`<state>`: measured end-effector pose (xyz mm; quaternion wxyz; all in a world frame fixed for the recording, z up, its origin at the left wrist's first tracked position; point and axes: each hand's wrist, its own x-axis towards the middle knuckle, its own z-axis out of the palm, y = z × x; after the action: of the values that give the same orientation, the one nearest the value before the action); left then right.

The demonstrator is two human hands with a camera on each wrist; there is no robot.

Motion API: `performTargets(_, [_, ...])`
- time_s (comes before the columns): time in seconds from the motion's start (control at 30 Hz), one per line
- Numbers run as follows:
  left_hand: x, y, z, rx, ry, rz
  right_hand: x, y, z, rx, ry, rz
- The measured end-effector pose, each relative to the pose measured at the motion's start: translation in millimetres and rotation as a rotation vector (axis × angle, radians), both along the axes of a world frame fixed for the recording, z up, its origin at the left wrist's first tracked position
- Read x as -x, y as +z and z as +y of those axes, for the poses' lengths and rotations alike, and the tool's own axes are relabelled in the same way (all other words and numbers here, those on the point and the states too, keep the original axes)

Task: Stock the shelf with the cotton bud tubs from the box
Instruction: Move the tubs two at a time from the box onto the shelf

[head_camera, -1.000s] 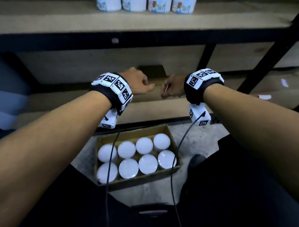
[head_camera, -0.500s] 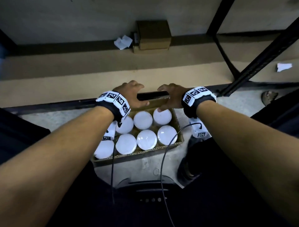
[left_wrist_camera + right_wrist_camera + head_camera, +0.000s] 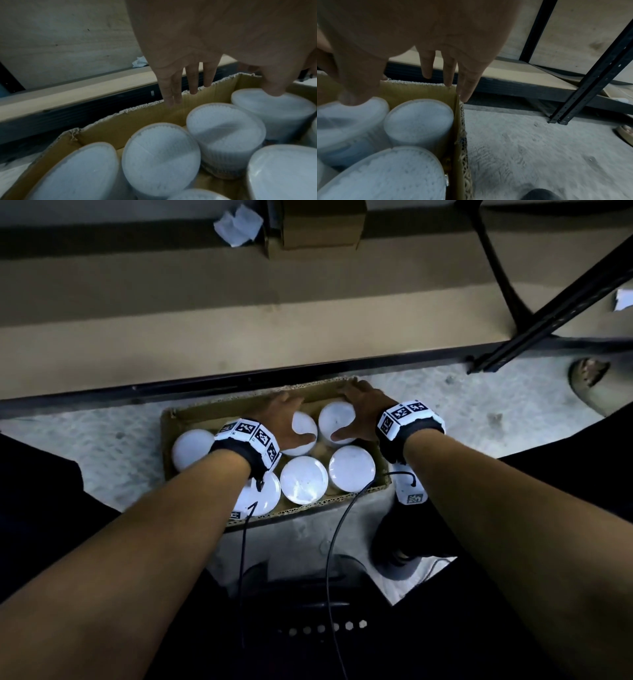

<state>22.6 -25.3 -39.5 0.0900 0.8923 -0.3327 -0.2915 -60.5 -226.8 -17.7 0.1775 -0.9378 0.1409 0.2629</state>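
Cotton bud tubs (image 3: 304,485) in the box (image 3: 191,413) — both hands' fingers (image 3: 193,81) spread straight above, holding nothing.

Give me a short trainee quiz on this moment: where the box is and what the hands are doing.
1. True or false: the box stands on the shelf.
2. The right hand is over which tub? A. the back-row tub by the box's right wall; B. a front-row tub; C. none, it is outside the box.
3. Fill in: the left hand has its fingers ___ (straight or curled).
Key: 1 false, it is on the floor; 2 A; 3 straight.
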Motion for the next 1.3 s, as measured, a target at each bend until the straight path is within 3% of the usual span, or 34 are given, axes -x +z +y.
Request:
performTargets(0.43, [7.6,-19.4,-8.2,0.036,-0.057,-0.025,0.0,-25.9,1.4,-0.075,-0.004,0.035])
performTargets(0.93, [8.8,-37.3,-5.1,0.019,-0.032,-0.042,0.8,-42.8,10.5,0.111,0.055,-0.057])
performTargets(1.1, [9.5,-38.5,-1.8,0.071,-0.023,-0.049,1.1,-45.0,9.1,0.108,0.071,-0.097])
performTargets(1.3, [0.8,-32.9,10.4,0.258,0.013,-0.04,-1.2,-31.1,1.4,0.047,0.08,-0.134])
